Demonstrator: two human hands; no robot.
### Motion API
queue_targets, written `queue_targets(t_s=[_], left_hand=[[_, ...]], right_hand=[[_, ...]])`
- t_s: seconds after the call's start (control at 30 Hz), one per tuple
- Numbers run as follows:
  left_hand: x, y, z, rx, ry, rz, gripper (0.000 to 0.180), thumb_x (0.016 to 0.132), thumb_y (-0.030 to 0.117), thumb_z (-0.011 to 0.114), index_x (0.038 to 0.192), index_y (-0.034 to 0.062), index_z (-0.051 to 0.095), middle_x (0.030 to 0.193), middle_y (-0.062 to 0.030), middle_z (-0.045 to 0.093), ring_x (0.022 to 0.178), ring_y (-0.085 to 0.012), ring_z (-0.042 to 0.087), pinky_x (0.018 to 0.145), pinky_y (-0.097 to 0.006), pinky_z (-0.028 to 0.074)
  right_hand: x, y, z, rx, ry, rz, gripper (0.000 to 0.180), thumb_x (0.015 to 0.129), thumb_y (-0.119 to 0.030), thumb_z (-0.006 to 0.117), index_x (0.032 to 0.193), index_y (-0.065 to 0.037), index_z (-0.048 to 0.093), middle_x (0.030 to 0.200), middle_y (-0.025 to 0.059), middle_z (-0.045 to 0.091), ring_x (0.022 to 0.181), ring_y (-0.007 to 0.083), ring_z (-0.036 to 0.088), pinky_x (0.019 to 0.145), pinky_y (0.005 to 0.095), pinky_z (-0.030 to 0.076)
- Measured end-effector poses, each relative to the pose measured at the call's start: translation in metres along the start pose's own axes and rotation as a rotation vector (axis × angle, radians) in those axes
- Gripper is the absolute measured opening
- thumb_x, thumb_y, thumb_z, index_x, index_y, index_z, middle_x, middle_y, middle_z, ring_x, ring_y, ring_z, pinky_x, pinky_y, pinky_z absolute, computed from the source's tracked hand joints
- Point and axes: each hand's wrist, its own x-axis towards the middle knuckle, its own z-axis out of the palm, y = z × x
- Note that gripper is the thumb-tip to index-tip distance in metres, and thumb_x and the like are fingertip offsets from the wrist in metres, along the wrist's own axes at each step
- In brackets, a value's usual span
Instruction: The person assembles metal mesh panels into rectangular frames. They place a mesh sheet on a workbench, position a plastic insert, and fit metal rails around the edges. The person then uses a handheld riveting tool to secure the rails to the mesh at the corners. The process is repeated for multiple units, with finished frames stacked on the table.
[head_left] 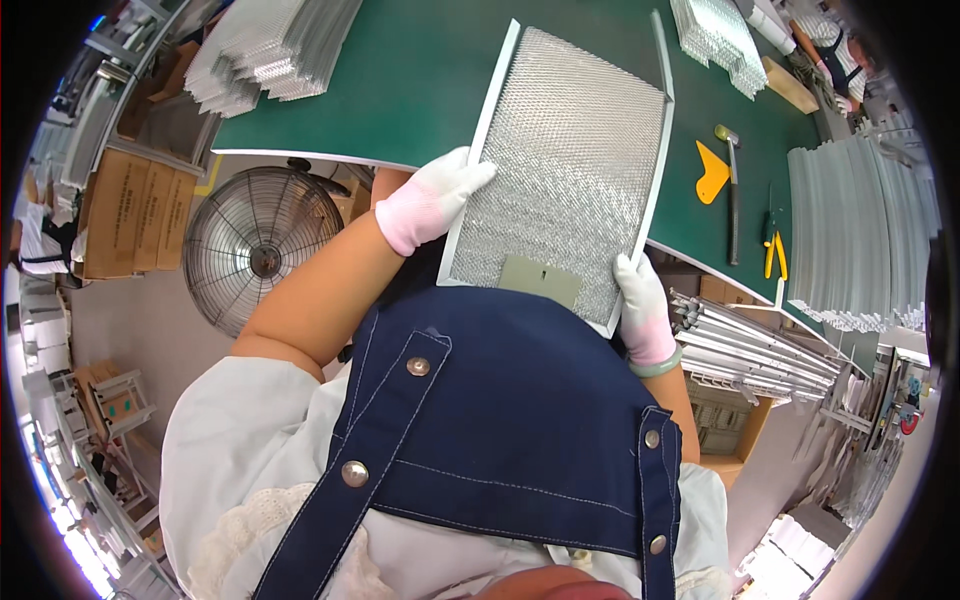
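A silver metal-mesh filter panel (570, 150) is held between my hands, tilted over the near edge of the green table. Pale metal frame strips (654, 180) run along its long sides. At the far right corner one strip (663, 55) angles away from the mesh, and the far mesh edge looks bare. A grey-green plate (540, 279) with a small slot sits at the panel's near end. My left hand (432, 200), in a white and pink glove, is closed on the left edge. My right hand (643, 310), gloved likewise, grips the right edge near the lower corner.
On the green table (420, 80) lie stacked mesh sheets (275, 45), a hammer (733, 190), a yellow scraper (712, 173) and yellow-handled pliers (775, 255). Metal strips (850, 225) are piled at right. A floor fan (263, 250) stands at left. Other people work farther off.
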Motion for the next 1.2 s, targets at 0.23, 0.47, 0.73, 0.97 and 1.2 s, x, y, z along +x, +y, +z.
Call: queue_targets(t_s=[0.23, 0.47, 0.73, 0.97, 1.2], left_hand=[[0.006, 0.024, 0.005, 0.169, 0.006, 0.042, 0.042, 0.103, 0.03, 0.051, 0.124, -0.0066, 0.055, 0.111, -0.0106, 0.063, 0.101, -0.0157, 0.056, 0.095, -0.03, 0.045], [0.032, 0.048, -0.002, 0.134, 0.09, 0.151, 0.038, 0.102, 0.024, 0.054, 0.126, -0.0057, 0.054, 0.112, -0.0103, 0.063, 0.105, -0.0159, 0.058, 0.097, -0.031, 0.045], [0.043, 0.084, -0.001, 0.159, 0.104, 0.306, 0.037, 0.103, 0.027, 0.053, 0.122, -0.0051, 0.055, 0.108, -0.0083, 0.064, 0.099, -0.0128, 0.058, 0.092, -0.029, 0.047], [0.044, 0.133, 0.011, 0.207, 0.215, 0.328, 0.036, 0.101, 0.028, 0.058, 0.118, -0.0038, 0.056, 0.103, -0.0051, 0.064, 0.092, -0.0123, 0.059, 0.085, -0.029, 0.049], [0.031, 0.146, 0.019, -0.063, 0.151, 0.364, 0.032, 0.102, 0.031, 0.06, 0.113, 0.0, 0.06, 0.093, 0.0007, 0.063, 0.082, -0.0071, 0.054, 0.075, -0.027, 0.047]], right_hand=[[-0.008, -0.008, -0.006, -0.141, -0.014, -0.112, 0.04, 0.103, -0.025, 0.053, 0.132, 0.002, 0.049, 0.119, 0.0059, 0.058, 0.106, 0.0128, 0.053, 0.097, 0.031, 0.043], [-0.013, -0.011, -0.013, -0.211, -0.067, -0.136, 0.046, 0.101, -0.026, 0.056, 0.136, 0.003, 0.046, 0.12, 0.0058, 0.058, 0.109, 0.0142, 0.052, 0.101, 0.0322, 0.041], [-0.016, -0.02, -0.013, -0.322, -0.11, -0.282, 0.057, 0.101, -0.03, 0.058, 0.14, 0.007, 0.039, 0.123, 0.0096, 0.058, 0.111, 0.0166, 0.053, 0.101, 0.032, 0.041], [-0.025, -0.036, -0.007, -0.302, -0.202, -0.277, 0.054, 0.102, -0.025, 0.057, 0.141, 0.007, 0.038, 0.131, 0.0114, 0.056, 0.12, 0.0182, 0.052, 0.107, 0.0346, 0.038], [-0.028, -0.051, -0.001, -0.426, -0.167, -0.386, 0.057, 0.1, -0.024, 0.057, 0.143, 0.009, 0.037, 0.136, 0.0177, 0.055, 0.126, 0.025, 0.052, 0.109, 0.0367, 0.037]])
